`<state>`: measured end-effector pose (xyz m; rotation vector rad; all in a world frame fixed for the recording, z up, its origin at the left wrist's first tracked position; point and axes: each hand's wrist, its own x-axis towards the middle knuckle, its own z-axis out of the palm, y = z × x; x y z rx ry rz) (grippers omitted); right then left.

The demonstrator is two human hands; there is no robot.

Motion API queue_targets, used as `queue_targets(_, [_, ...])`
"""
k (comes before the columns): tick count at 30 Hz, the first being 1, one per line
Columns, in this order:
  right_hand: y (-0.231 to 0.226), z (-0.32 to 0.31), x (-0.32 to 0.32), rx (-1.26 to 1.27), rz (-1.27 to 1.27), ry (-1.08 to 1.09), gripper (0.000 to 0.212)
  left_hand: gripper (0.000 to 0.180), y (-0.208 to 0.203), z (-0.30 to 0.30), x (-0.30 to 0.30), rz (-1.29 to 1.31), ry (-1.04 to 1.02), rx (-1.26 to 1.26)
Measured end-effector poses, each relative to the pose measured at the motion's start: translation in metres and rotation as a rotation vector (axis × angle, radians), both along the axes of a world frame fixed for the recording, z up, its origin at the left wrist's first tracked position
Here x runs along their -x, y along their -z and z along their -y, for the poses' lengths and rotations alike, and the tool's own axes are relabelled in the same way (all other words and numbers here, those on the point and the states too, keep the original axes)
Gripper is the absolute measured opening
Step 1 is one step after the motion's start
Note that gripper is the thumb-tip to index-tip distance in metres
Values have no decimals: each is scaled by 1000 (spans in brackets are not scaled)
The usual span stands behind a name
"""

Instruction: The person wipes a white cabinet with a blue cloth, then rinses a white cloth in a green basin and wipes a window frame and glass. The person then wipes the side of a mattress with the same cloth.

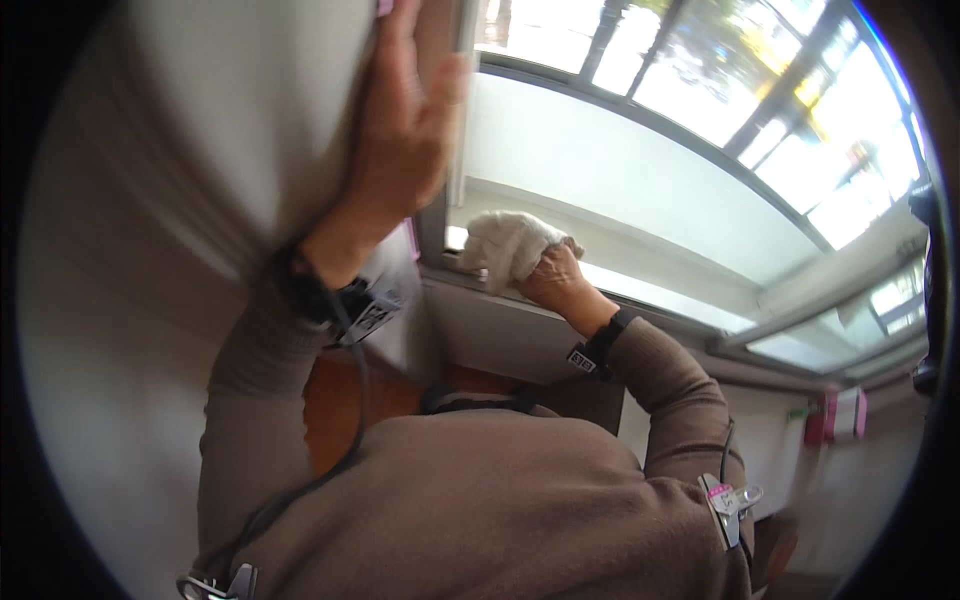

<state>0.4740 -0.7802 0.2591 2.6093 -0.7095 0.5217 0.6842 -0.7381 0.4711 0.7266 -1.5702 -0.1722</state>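
My right hand (562, 283) is closed around a crumpled white cloth (508, 245) at the lower left corner of the window frame (437, 235). The cloth lies over the frame's bottom rail, and part of it bunches out past my fingers. Higher up on the left, my left hand (402, 130) is raised with its fingers stretched out and the thumb apart. It is beside the pale upright surface (270, 110) left of the window, and motion blurs it. Whether the palm presses on that surface I cannot tell.
Beyond the frame is a pale ledge (640, 225) below a row of bright window panes (700, 70). A pink and white box (848, 413) is at the right. Dark cables (360, 400) run along my left sleeve. An orange-brown surface (335, 405) shows below.
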Motion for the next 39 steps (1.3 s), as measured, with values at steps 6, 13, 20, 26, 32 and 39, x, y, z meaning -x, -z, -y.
queue_targets(6, [-183,4,63,495,230,345,53,68,-13,-6,-10,106,-69,-30])
queue_targets(13, [-147,9,18,585,518,642,56,69,-23,-7,20,170,-255,63])
queue_targets(20, [39,-45,81,-209,88,594,58,65,-30,-17,27,224,-320,58])
queue_targets(26, [-160,-39,167,-271,1353,-437,48,66,-30,-15,16,250,-269,66])
queue_targets(32, [-272,-17,222,601,1003,481,33,64,-12,-2,1,-17,-47,-32])
queue_targets(39, [-82,-42,186,88,1447,722,52,69,16,36,-8,-238,8,-324])
